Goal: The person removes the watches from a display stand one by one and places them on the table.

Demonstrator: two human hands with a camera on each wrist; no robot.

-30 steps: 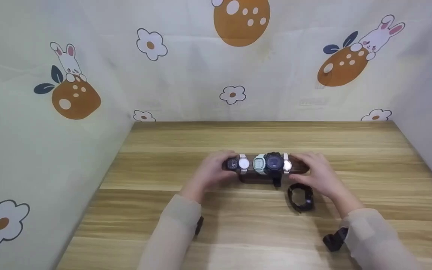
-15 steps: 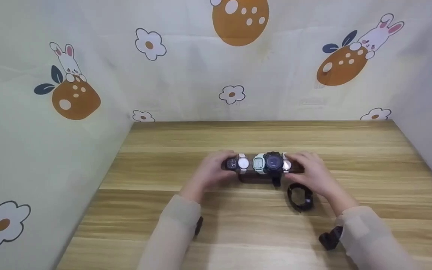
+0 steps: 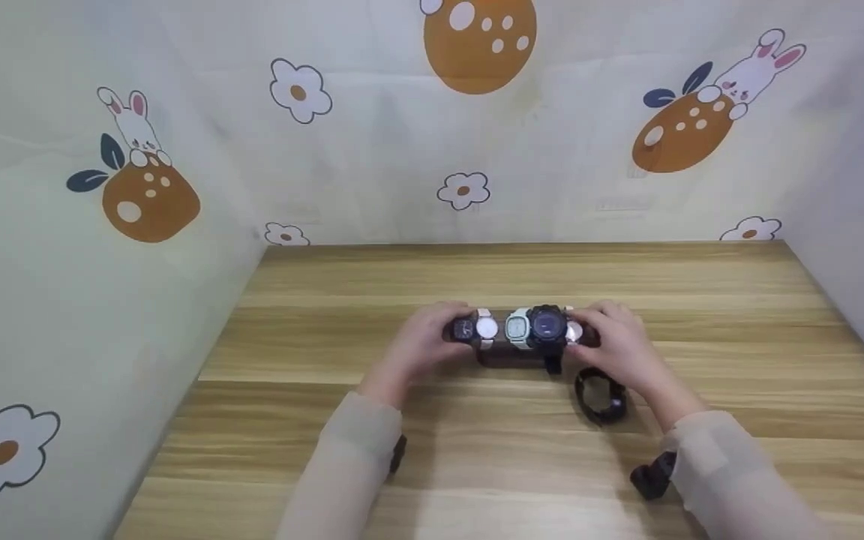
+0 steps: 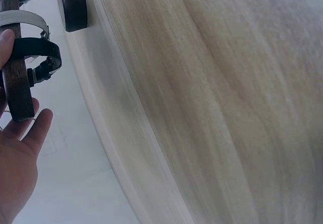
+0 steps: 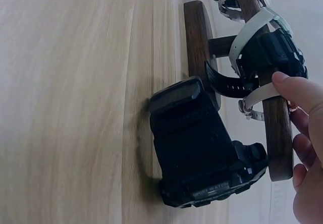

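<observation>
A dark wooden watch stand (image 5: pixel 278 133) holds several watches on its raised crossbar. In the head view, my left hand (image 3: pixel 424 335) grips the bar's left end around a square black watch (image 3: pixel 463 329); its thumb overlaps the black strap (image 4: pixel 38 46) in the left wrist view. Beside that sits a white-strapped watch (image 3: pixel 487 328). Further right are a mint-green watch (image 3: pixel 517 328) and a bulky black watch (image 3: pixel 548 325), its strap end hanging down. My right hand (image 3: pixel 619 343) pinches the rightmost white-strapped watch (image 3: pixel 574 331), with the thumb at its strap (image 5: pixel 262 94).
A loose black sport watch (image 5: pixel 197 143) stands on its side on the wooden table (image 3: pixel 507 465), in front of the right hand. A patterned backdrop (image 3: pixel 372 150) rises behind the table and along both sides.
My right hand has slid left along the crossbar, from the bar's right end to the rightmost white-strapped watch. The left hand and the stand have stayed put.
</observation>
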